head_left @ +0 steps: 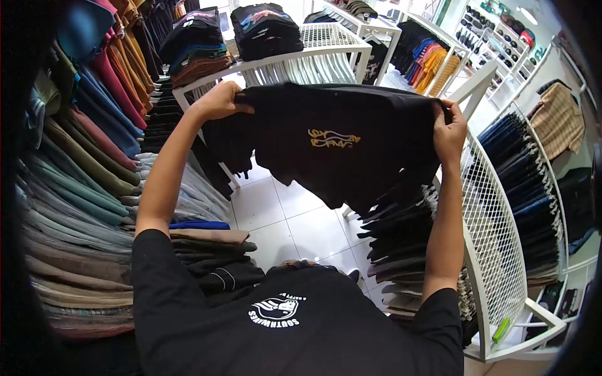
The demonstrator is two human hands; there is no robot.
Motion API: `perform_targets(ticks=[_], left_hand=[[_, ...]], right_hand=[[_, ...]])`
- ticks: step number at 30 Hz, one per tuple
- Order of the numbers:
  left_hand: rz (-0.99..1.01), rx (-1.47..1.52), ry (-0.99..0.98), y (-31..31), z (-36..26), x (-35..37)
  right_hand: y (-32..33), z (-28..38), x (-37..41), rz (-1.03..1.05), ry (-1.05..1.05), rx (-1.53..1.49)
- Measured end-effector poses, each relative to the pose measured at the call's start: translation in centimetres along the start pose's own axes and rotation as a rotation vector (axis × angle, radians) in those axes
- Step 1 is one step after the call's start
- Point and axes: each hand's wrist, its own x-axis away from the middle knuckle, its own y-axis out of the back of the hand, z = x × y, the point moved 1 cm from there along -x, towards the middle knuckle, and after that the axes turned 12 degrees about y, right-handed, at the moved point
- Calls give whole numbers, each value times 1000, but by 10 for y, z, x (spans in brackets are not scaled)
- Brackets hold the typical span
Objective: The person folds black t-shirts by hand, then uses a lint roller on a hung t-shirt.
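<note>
A black shirt (301,119) with yellow and white lettering hangs spread out between my two raised hands. My left hand (221,102) pinches its upper left edge, thumb pointing inward. At the upper right corner, my right hand (449,130) has its fingers closed on the cloth. The lower edge of the shirt droops unevenly above the tiled floor.
Colourful garments (94,131) hang on the left. Ahead, folded shirt stacks (266,31) lie on a white mesh-topped rack (335,37). A curved white mesh panel (495,213) stands at the right, near hanging jeans (523,182). White floor tiles (288,213) show below the shirt.
</note>
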Motion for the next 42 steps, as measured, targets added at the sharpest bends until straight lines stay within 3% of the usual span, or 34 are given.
perform_targets(ticks=[2,3,5,7,8,11,13,15,17,19,20,21,22,23,25,27,31,33,34,35,37,41,42], left_hand=[[9,-228,212,-4,3,-8],[8,-228,205,-12,12,-14],[-225,-492,115,-30,30,-28],[-107,-545,161,-29,19,-33],[-159,-546,133,-33,22,-37],[-256,-582,113,-40,9,-49],[-480,-648,108,-43,0,-62],[-533,-705,119,-40,-18,-68],[-565,-485,290,-34,-42,-69],[-607,-427,276,-34,-39,-81],[-499,75,35,-39,-27,-100],[-360,569,-209,-41,-22,-111],[-187,772,-266,-34,-50,-96],[-180,767,-276,-26,-73,-83],[46,851,-371,-17,-114,-60],[94,853,-444,-13,-148,-41],[195,824,-567,0,-191,-9],[209,852,-588,6,-201,-1],[203,865,-615,10,-202,3],[194,878,-638,15,-201,7],[166,859,-541,30,-185,11],[106,1048,-678,33,-157,25],[-85,1041,-324,23,-146,23]], right_hand=[[6,4,10,31,-26,42],[8,8,14,64,-47,76],[15,7,22,47,-4,75],[28,-4,31,-77,76,123],[39,-7,34,-41,-45,80],[60,-9,49,-3,-61,108],[75,-3,62,48,-124,46],[88,-2,79,88,-213,-121],[96,7,100,160,-321,-280],[98,26,124,263,-460,-380],[99,35,133,407,-508,-449],[96,38,136,618,-394,-590],[94,39,138,850,-460,-675],[86,39,142,958,-506,-863],[67,43,137,981,-571,-1141],[35,26,128,781,-491,-1155],[-51,40,81,233,-326,-597],[-87,26,64,240,-317,-832],[-92,38,56,192,-454,-1005],[-100,42,50,195,-453,-1007],[-114,48,38,38,-436,-1249],[-109,67,11,-27,-413,-1265],[-114,65,6,-26,-418,-1265]])
